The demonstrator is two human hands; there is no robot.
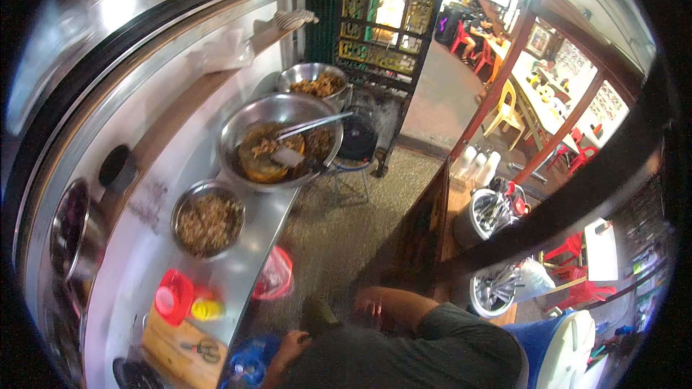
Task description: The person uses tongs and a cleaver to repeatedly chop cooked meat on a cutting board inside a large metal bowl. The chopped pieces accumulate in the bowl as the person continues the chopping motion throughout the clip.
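My left hand (294, 346) is low at my side, near the edge of the steel counter (277, 220), next to an olive-green patch that may be cloth or clothing. Its fingers are partly hidden. In front of my body, my right hand (371, 307) is dark and smeared, so its fingers cannot be made out. Left of my left hand lies a wooden cutting board (173, 342) with black-handled scissors (206, 351) on it. Beyond the board stand a red plastic basket (173, 310) and a yellow container (207, 309).
Along the counter sit a bowl of chopped food (209, 225), a large basin (234, 119) with tongs (306, 126), and another food bowl (317, 86) behind. A red bag (274, 275) hangs by the counter's edge. Utensil buckets (472, 220) and white bottles (476, 166) stand at right.
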